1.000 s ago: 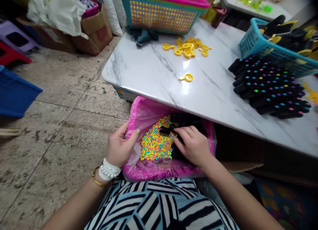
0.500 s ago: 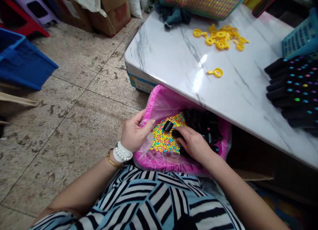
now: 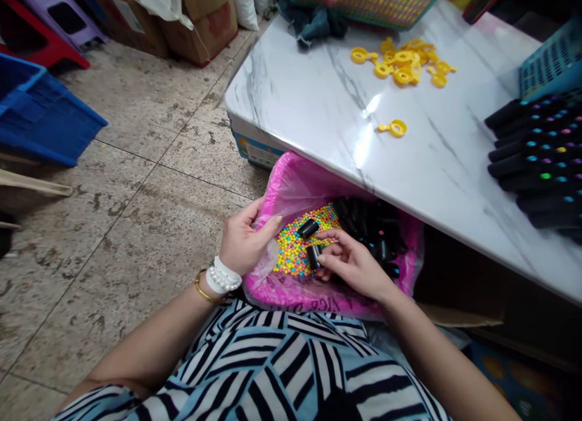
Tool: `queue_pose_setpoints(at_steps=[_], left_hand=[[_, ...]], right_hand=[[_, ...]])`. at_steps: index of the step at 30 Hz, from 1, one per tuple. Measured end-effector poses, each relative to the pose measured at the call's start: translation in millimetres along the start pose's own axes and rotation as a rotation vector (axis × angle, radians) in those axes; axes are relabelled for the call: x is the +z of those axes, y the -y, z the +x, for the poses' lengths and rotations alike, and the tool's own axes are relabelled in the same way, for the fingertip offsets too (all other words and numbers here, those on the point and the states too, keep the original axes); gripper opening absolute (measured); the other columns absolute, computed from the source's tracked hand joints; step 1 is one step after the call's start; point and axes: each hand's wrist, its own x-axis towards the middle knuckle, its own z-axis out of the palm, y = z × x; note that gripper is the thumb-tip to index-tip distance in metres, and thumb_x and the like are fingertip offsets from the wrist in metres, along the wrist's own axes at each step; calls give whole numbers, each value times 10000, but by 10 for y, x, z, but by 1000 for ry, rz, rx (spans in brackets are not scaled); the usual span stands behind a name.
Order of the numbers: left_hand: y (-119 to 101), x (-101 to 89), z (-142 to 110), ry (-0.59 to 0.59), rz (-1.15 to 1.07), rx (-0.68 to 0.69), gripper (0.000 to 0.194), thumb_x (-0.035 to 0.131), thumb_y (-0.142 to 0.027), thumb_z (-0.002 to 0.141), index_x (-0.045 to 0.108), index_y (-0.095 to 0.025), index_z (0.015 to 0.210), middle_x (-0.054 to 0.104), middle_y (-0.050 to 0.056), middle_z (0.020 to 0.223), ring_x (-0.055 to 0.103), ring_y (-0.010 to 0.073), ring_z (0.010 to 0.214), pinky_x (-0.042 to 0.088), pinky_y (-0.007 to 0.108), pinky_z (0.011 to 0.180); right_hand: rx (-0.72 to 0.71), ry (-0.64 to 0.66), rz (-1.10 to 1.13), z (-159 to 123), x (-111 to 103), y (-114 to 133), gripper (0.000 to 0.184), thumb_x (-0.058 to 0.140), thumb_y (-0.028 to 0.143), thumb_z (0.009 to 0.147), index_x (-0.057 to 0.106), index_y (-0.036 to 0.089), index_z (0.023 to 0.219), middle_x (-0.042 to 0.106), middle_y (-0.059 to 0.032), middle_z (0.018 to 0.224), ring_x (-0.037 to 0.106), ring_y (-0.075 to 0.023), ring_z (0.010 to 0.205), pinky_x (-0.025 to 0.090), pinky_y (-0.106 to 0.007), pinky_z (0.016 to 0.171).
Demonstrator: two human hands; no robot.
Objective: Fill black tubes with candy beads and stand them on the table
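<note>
partly, the right hand [image 3: 353, 264] hides a black tube [image 3: 313, 256] on beads [image 3: 288, 248].

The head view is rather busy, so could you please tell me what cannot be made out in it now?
In the head view:
Left hand: some fingers hidden behind the wall of the pink tub.
Bottom of the pink tub: covered by beads and dark pieces.
Right hand: whether it grips the black cylinder; contact too small to tell.
Blue basket: cut off by the right edge.
</note>
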Motion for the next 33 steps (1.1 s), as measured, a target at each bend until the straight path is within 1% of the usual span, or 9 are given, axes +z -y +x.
queue_pose_setpoints(at_steps=[3, 6, 8, 12, 18, 23, 25, 29, 33], left_hand=[[-17, 6, 1, 9, 12, -5, 347, 660, -346, 868, 695, -158, 1158, 749, 50, 1011, 668, 187, 853, 534, 305, 827], [-11, 10, 2, 9, 4, -12, 376, 659, -351, 864, 682, -159, 1187, 748, 55, 1038, 668, 195, 883, 532, 318, 860], [-1, 11, 5, 3, 3, -11, 389, 658, -357, 863, 677, -164, 1200, 747, 54, 1049, 668, 199, 901, 531, 323, 875], [1, 7, 6, 4, 20, -10, 379, 656, -360, 863, 683, -165, 1187, 740, 46, 1020, 659, 190, 880, 527, 313, 864], [-18, -5, -3, 3, 55, 16, 321, 642, -313, 880, 695, -153, 1154, 720, 29, 948, 619, 166, 813, 506, 274, 798], [-30, -10, 3, 13, 37, 3, 362, 640, -319, 878, 687, -146, 1192, 746, 49, 1024, 657, 189, 875, 515, 303, 849], [-34, -5, 9, 5, 25, -20, 394, 647, -323, 870, 680, -147, 1221, 755, 56, 1074, 672, 200, 918, 520, 316, 880], [-36, 7, 24, -13, 36, -32, 396, 658, -326, 862, 690, -147, 1214, 760, 57, 1074, 677, 193, 896, 527, 311, 870], [-45, 8, 20, 0, 23, -17, 413, 663, -344, 860, 684, -148, 1223, 756, 62, 1081, 676, 198, 900, 530, 313, 870]], right_hand=[[17, -53, -259, -68, -79, 19, 360, 554, 415, 959, 564, 215, 1257, 624, 55, 604, 616, -131, 508, 503, -238, 530], [-236, -32, -632, -103, -174, 10, 324, 555, 289, 970, 601, 242, 1288, 733, -46, 975, 697, -175, 870, 561, -308, 805], [-373, -10, -849, -89, -194, -26, 368, 548, 236, 971, 589, 271, 1336, 671, -75, 1258, 637, -215, 1112, 535, -364, 941], [-454, -6, -1105, 12, -59, -90, 329, 565, 228, 960, 643, 208, 1279, 693, -113, 1209, 644, -235, 1043, 559, -356, 866], [-547, 85, -999, 113, 143, 27, 295, 614, 290, 941, 673, 176, 1206, 708, -120, 1105, 660, -232, 994, 555, -347, 842], [-533, 67, -497, -42, -52, 125, 280, 658, 316, 923, 674, 218, 1184, 731, -61, 1082, 686, -174, 994, 543, -290, 885], [-518, 0, -434, -127, -150, 124, 265, 651, 294, 920, 673, 231, 1176, 740, -45, 1051, 696, -163, 954, 547, -278, 853], [-599, -203, -723, -167, -213, 65, 254, 604, 266, 932, 678, 199, 1166, 722, -85, 1064, 662, -193, 942, 541, -326, 846], [-561, -168, -1172, -11, -32, 1, 256, 565, 265, 958, 691, 169, 1159, 704, -124, 1010, 600, -225, 864, 516, -360, 773]])
